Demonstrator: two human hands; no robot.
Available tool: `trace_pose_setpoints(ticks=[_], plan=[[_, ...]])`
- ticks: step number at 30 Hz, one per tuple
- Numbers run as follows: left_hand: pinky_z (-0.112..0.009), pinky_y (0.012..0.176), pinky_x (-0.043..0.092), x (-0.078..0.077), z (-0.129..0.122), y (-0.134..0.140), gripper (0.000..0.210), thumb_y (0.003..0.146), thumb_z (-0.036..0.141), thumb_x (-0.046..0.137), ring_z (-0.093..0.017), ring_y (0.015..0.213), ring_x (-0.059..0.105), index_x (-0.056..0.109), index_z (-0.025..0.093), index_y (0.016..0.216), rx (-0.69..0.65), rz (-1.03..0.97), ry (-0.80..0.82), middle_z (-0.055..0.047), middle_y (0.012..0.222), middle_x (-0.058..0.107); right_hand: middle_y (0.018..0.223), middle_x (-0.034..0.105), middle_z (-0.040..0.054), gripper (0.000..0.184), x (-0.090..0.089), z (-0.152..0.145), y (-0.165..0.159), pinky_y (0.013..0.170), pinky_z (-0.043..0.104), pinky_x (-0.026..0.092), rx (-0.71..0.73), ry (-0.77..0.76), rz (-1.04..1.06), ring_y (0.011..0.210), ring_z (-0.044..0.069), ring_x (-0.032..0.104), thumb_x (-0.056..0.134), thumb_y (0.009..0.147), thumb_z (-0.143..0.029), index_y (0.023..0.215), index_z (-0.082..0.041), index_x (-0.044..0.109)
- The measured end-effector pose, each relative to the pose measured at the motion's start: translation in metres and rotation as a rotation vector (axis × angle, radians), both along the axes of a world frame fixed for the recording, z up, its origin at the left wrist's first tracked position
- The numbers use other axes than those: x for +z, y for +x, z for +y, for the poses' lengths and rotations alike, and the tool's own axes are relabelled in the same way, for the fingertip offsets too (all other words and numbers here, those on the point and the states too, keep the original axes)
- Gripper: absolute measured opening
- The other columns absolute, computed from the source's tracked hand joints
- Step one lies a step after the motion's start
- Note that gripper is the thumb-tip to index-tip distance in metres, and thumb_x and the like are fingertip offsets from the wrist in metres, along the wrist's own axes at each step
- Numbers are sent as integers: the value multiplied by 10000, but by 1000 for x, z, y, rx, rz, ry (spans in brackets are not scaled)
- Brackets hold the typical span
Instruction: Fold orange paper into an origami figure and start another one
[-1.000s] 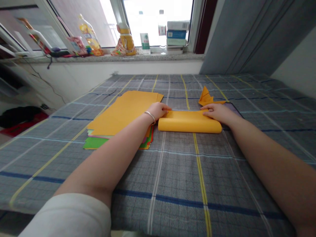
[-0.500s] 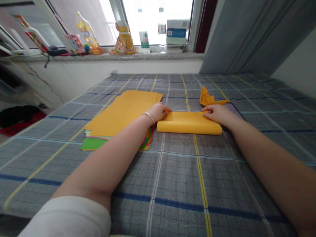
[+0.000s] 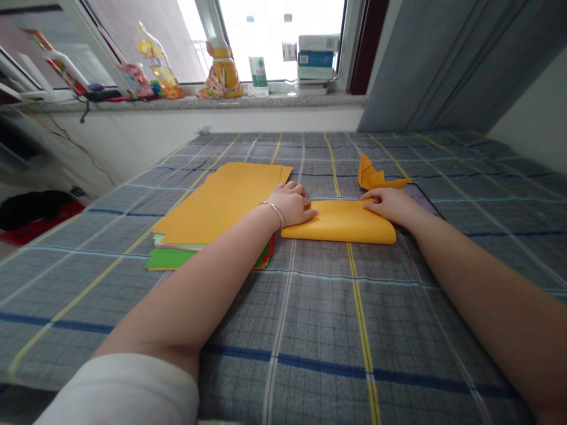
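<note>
A yellow-orange sheet of paper [image 3: 343,221] lies folded over in front of me. Its near edge is pressed down at the left and still rounded at the right. My left hand [image 3: 295,205], with a silver bangle at the wrist, rests open on the sheet's left end, thumb apart from the fingers. At the far right corner my right hand [image 3: 387,203] pinches the paper between thumb and fingers. Just behind that hand stands a folded orange paper shape [image 3: 374,176]. Left of the sheet is a stack of coloured paper [image 3: 221,203], orange on top with green showing below.
A dark-edged flat device [image 3: 423,198] lies partly under the paper shape, beside my right wrist. Grey checked cloth [image 3: 319,319] covers the table. Bottles, a yellow container [image 3: 225,71] and stacked boxes [image 3: 316,59] line the windowsill. A grey curtain [image 3: 425,65] hangs at right.
My left hand has shifted from pinching the far left corner to lying on the sheet's left end. The near fold is flatter there. My right hand stays put.
</note>
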State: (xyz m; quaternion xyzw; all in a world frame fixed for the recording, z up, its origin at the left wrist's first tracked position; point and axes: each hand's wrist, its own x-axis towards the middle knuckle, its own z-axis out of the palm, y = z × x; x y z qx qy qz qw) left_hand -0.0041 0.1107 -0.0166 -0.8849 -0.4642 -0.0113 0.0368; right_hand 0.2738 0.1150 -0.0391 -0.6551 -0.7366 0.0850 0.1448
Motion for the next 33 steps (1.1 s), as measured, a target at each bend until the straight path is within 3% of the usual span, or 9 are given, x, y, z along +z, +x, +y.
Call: trace_pose_setpoints(ticks=[2, 6, 15, 21, 26, 29, 33], plan=[[-427, 1041, 360, 1, -10, 8, 555, 931, 573, 459, -339, 1215, 475, 739, 124, 1098, -7, 61, 2, -167, 1212, 612, 870, 728, 67, 287, 0, 0, 0, 657, 332, 455, 0, -2, 2, 737, 218, 632, 637, 819, -285, 1066, -207, 760], [-391, 1006, 405, -3, -25, 21, 574, 986, 499, 372, -312, 1191, 520, 644, 59, 1236, 98, 112, -6, -193, 1282, 576, 868, 727, 63, 286, 0, -1, -1, 658, 314, 447, 1, 8, 1, 749, 210, 629, 620, 820, -257, 1064, -201, 756], [-476, 1050, 380, -16, -36, 31, 713, 960, 620, 305, -349, 1245, 498, 517, 70, 1360, 237, 40, 5, -213, 1320, 555, 806, 689, 50, 292, 2, -4, -4, 604, 302, 398, -12, -6, -2, 678, 182, 585, 631, 832, -253, 1091, -179, 746], [-561, 1146, 226, -25, -35, 31, 613, 980, 565, 293, -337, 1266, 510, 400, 244, 1492, 198, 43, 54, -155, 1318, 576, 807, 695, 45, 292, 3, -5, -5, 618, 298, 405, -8, 2, 8, 673, 179, 585, 634, 819, -239, 1083, -195, 751], [-502, 1160, 275, -26, -31, 29, 606, 995, 519, 305, -337, 1400, 375, 411, 177, 1484, 209, -29, -10, -152, 1527, 398, 816, 690, 52, 292, 3, -6, -6, 619, 299, 393, -39, -13, 29, 686, 181, 580, 641, 826, -231, 1091, -182, 753], [-486, 1205, 212, -26, -29, 30, 582, 1014, 429, 312, -323, 1480, 243, 358, 125, 1509, 192, -31, -53, -132, 1607, 271, 803, 681, 49, 289, 2, -6, -6, 610, 300, 387, -37, -12, 51, 675, 178, 571, 639, 829, -233, 1089, -180, 754], [-417, 1216, 217, -27, -24, 32, 498, 1030, 275, 267, -266, 1490, 247, 370, 187, 1509, 1, -63, -107, -48, 1626, 250, 784, 673, 47, 294, 1, -5, -5, 598, 302, 381, -34, -6, 45, 655, 176, 559, 634, 824, -229, 1088, -179, 753]])
